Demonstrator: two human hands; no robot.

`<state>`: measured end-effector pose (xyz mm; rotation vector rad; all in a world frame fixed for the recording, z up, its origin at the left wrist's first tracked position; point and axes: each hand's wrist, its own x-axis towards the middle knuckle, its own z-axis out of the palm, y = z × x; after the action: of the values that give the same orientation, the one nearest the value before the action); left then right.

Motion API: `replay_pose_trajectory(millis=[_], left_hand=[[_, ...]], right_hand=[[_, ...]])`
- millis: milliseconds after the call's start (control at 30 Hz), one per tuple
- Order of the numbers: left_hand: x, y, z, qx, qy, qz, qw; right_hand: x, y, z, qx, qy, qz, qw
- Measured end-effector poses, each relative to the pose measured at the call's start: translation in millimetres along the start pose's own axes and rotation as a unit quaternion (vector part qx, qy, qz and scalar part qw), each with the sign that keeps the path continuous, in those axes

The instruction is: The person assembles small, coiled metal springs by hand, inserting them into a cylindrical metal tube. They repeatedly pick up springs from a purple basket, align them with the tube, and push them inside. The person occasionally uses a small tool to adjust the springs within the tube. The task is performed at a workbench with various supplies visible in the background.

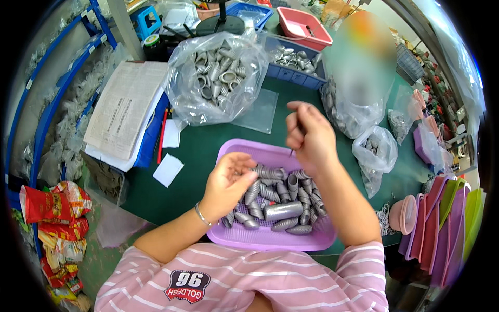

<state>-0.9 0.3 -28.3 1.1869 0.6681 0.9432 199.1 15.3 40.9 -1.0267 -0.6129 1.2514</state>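
A purple plastic basket (221, 240) lies before me on a dark green table. Inside are several grey, ribbed, tapered pieces (253, 192) and a smoother grey cylinder (283, 210). Over the basket's left side hovers my left hand (228, 179), thumb and fingers apart, its fingertips close to a ribbed piece (269, 172). My right hand (312, 138) is raised above the basket's far right edge, fingers curled closed. A thin dark bit shows below its fingers, but I cannot make out what it is.
Beyond the basket stands a clear bag (182, 106) of hollow grey pieces, beside a blue crate (283, 73) and a pink basin (306, 39). Papers (122, 104) lie left. Small filled bags (375, 151) and stacked coloured baskets (439, 229) are at right.
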Motion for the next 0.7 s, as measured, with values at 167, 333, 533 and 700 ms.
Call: replay_pose_trajectory(millis=[167,333,533,700], left_hand=[[-8.2,14.7,8.2,-0.005,-0.103,-0.053,0.993],[-13.3,30.2,-7.9,0.059,-0.065,-0.038,0.995],[-25.8,33.9,-100.0,0.268,0.198,0.012,0.943],[-43.8,-1.7,-164.9,0.588,0.193,0.036,0.785]], right_hand=[[-60.6,33.5,34.4,0.091,-0.112,0.008,0.99],[-63.6,23.5,17.1,-0.14,-0.05,-0.115,0.982],[-101.2,13.0,-62.7,-0.465,-0.045,0.004,0.884],[-129.4,34.1,-69.4,-0.699,-0.21,-0.11,0.675]])
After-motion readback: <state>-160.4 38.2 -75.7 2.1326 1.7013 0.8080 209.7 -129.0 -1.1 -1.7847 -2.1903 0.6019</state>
